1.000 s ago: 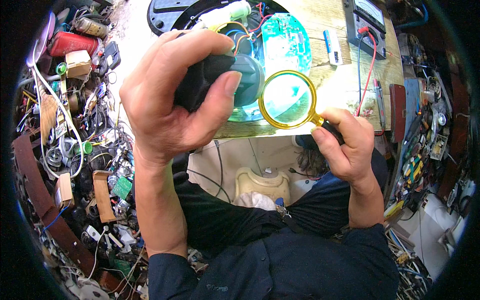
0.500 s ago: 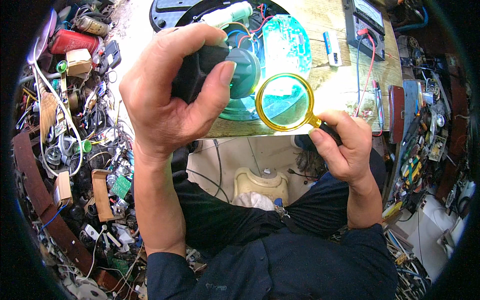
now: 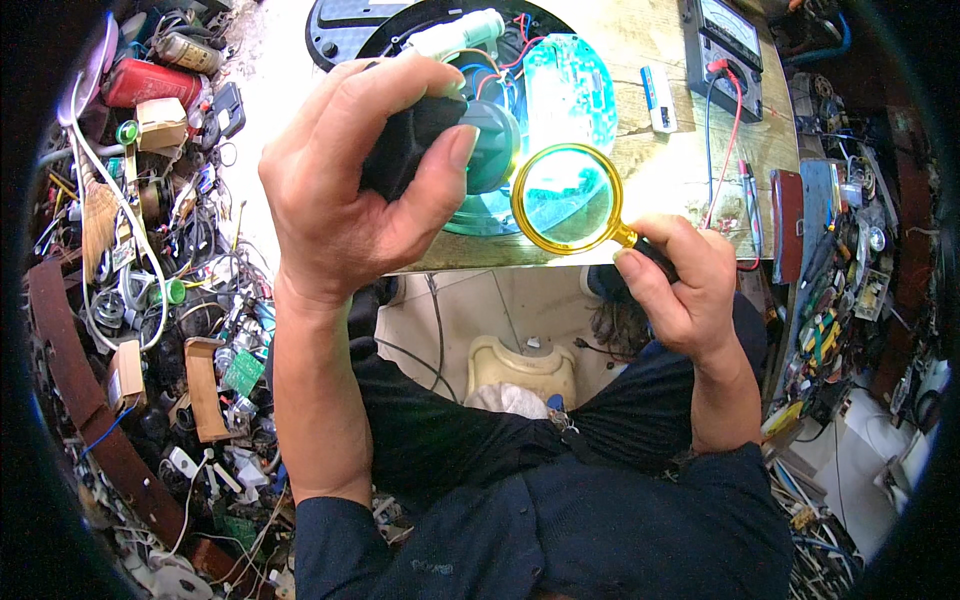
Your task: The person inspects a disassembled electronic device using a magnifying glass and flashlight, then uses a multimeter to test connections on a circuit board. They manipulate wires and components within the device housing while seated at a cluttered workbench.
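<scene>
Over the wooden tabletop (image 3: pixel 690 170) | hands (image 3: pixel 360 185) (image 3: pixel 690 285) gripping dark device (image 3: pixel 412 135) (left), golden magnifier (image 3: pixel 567 198) (right) | cluttered parts (image 3: pixel 215 270) leftward | tiled floor (image 3: pixel 545 302) below

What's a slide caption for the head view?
Left hand grips a dark object; right hand holds a gold-rimmed magnifying glass over a brightly lit circuit board at a wooden bench.

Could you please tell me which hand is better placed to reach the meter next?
Probably the right hand: it is nearer the meter, though it holds the magnifier. The left hand is farther off and grips a dark device.
</scene>
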Available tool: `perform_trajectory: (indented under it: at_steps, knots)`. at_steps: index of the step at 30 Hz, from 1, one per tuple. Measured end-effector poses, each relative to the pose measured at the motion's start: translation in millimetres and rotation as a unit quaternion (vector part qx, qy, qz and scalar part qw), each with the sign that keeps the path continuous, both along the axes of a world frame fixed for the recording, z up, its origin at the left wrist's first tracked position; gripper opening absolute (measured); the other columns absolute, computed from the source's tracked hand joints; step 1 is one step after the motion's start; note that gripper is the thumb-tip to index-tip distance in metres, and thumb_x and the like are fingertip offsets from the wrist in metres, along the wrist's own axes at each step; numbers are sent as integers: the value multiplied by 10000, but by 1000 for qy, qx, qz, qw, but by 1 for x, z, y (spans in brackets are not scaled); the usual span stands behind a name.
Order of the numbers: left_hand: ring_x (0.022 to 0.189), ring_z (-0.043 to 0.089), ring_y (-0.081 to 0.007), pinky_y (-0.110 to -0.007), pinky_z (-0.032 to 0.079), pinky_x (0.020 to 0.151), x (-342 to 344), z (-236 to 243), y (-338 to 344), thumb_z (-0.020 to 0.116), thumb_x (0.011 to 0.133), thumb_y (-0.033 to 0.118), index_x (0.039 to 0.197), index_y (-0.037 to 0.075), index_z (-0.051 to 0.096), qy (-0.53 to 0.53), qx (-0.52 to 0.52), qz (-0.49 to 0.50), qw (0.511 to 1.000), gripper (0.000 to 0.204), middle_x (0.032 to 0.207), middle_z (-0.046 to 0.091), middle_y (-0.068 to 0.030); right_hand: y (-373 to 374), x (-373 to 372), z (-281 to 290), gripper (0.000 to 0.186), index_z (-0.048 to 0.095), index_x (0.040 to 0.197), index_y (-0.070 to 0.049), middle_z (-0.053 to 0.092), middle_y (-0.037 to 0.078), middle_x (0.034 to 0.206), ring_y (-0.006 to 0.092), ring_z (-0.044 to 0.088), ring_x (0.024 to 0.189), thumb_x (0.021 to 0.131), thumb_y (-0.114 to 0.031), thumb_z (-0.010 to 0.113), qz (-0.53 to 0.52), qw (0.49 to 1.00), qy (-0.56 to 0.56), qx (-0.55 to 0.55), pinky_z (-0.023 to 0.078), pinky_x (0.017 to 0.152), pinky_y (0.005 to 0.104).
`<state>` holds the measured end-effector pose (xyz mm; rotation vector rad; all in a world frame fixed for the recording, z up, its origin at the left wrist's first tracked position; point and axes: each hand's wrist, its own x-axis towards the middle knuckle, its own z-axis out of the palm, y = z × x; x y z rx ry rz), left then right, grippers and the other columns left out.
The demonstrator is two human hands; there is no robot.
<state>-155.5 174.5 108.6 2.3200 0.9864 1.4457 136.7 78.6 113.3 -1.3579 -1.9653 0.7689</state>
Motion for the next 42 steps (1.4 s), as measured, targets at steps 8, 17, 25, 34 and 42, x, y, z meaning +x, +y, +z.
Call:
perform_trajectory:
  at_steps: [8, 17, 25, 34, 42]
  knots:
    - [779, 740, -248, -320, 595, 715, 0, 1, -1, 835, 831, 72, 1135, 40, 732, 1, 0, -1, 1000, 323, 959, 767, -118, -1, 1, -1, 205, 711, 1054, 3, 686, 140, 765, 269, 680, 612, 899, -104, 790, -4, 1000, 5, -3, 511, 576, 359]
    - [784, 743, -247, -321, 597, 717, 1, 1, -1, 840, 832, 77, 1132, 39, 734, 1, -1, -2, 1000, 320, 968, 765, -121, -1, 3, -2, 202, 708, 1056, 10, 694, 148, 771, 280, 690, 617, 897, -90, 782, -9, 1000, 15, -3, 516, 577, 358]
    - [782, 741, -240, -312, 593, 714, 1, 0, -1, 842, 834, 83, 1134, 35, 737, -1, -15, 0, 1000, 322, 969, 763, -123, 0, 5, -3, 210, 704, 1060, 8, 699, 147, 786, 288, 694, 638, 896, -94, 786, -8, 1000, 21, 2, 520, 590, 360]
    - [779, 741, -241, -315, 594, 706, 0, 0, 0, 844, 834, 88, 1133, 36, 739, 6, 2, 0, 1000, 322, 965, 765, -126, 0, 4, -2, 210, 706, 1070, 1, 693, 139, 789, 283, 679, 629, 899, -89, 789, -1, 1000, 15, 6, 514, 589, 362]
    - [780, 746, -248, -320, 597, 704, 1, 1, 0, 845, 828, 88, 1127, 37, 743, 11, -1, 1, 1000, 320, 956, 766, -121, 0, 4, 0, 211, 708, 1075, -5, 691, 133, 779, 273, 676, 613, 897, -83, 790, -2, 1000, 10, -3, 508, 573, 355]
